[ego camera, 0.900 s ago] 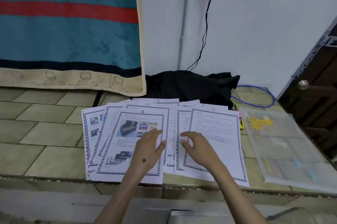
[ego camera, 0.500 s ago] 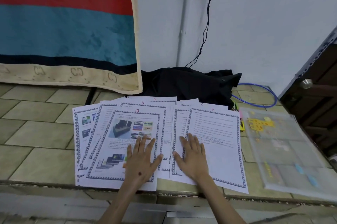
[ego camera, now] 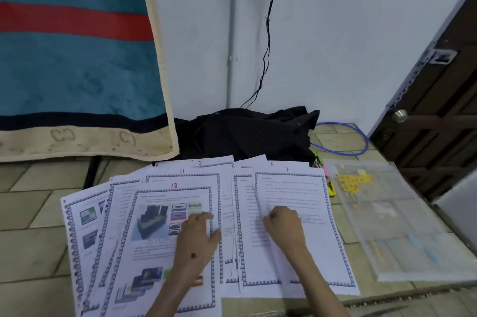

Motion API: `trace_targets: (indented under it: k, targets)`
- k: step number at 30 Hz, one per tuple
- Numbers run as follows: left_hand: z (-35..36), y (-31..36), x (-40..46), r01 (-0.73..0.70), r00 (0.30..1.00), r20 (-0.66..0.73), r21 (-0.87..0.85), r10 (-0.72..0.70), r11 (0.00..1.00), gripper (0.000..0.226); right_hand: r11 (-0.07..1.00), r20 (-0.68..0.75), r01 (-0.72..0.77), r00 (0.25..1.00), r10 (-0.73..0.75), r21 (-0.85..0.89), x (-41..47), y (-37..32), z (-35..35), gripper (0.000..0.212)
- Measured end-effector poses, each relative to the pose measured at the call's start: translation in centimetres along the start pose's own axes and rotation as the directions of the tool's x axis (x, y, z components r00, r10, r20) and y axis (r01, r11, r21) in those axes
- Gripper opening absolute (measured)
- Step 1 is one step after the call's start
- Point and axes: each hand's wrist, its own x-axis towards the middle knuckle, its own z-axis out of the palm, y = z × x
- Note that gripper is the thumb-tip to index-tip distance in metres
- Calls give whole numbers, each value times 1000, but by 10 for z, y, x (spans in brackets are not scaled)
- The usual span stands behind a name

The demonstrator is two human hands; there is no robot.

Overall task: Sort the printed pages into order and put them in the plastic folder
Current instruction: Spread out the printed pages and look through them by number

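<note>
Printed pages [ego camera: 260,174] fanned out in 2 overlapping groups on a tiled floor [ego camera: 33,216], near its front edge. On top of the left group, page 13 [ego camera: 160,244], with pictures; behind it, page 11 [ego camera: 180,178] and page 2 [ego camera: 206,165]. On top of the right group, page 7 [ego camera: 304,193], all text, with page 6 [ego camera: 268,165] peeking out behind.

Left hand [ego camera: 197,235] resting on page 13, fingers bent at the knuckles, nothing gripped. Right hand [ego camera: 282,222] on page 7, fingers curled under; cannot tell whether pinching the paper.

Plastic folder [ego camera: 402,226] flat on the floor just right of the pages, translucent, with a yellow giraffe print. Behind the pages, a black cloth [ego camera: 247,133] heaped against the wall, a blue cable [ego camera: 361,141] beside it. Hanging at left, a teal blanket [ego camera: 72,58] with a red stripe.
</note>
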Motion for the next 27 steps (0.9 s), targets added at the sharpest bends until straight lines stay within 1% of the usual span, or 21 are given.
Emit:
trace_targets:
  k: [1,2,4,6,9,11,13,15,17,19,21,22,24,26,27]
  targets:
    - [0,7,4,31,999,36,-147,-26,989,35,997,11,-8,1000,7,81,1,4,-6,28]
    - [1,12,7,71,995,80,-270,-51,960,30,984,12,-24,1000,22,177,2,9,-14,29]
    - [5,20,17,134,985,151,-371,-83,919,28,936,-26,-50,998,63,348,1,18,-29,26]
    - [7,27,24,201,970,217,-437,-114,877,32,847,-52,-101,987,150,522,2,32,-38,27]
    - [12,35,32,308,938,307,-514,-163,801,36,742,-44,-189,958,283,643,3,51,-42,21]
    - [15,37,34,342,927,324,-525,-189,779,37,664,-14,-220,945,328,714,4,63,-42,15]
    - [18,35,38,344,929,311,-529,-201,776,39,544,64,-257,935,348,798,1,66,-44,16]
    - [20,37,39,328,936,295,-523,-193,787,40,486,129,-285,935,329,826,-1,67,-46,14]
    - [23,41,38,256,961,227,-496,-160,830,39,515,166,-283,951,263,809,2,63,-47,12]
    - [23,50,34,138,990,78,-450,-115,882,33,566,187,-266,963,195,780,4,56,-47,11]
    - [24,57,29,35,997,-45,-361,-55,932,28,611,214,-264,964,156,747,6,52,-44,20]
    - [23,60,26,-4,996,-82,-294,-21,956,28,649,205,-242,970,134,721,4,51,-42,23]
    - [23,64,21,-56,990,-134,-152,35,987,22,787,136,-123,989,50,605,1,50,-35,25]
    - [26,63,17,-110,976,-197,-70,94,992,14,906,84,28,994,-69,422,-5,51,-21,21]
    - [27,63,16,-156,962,-234,-60,138,986,13,952,82,88,990,-117,292,-7,52,-12,23]
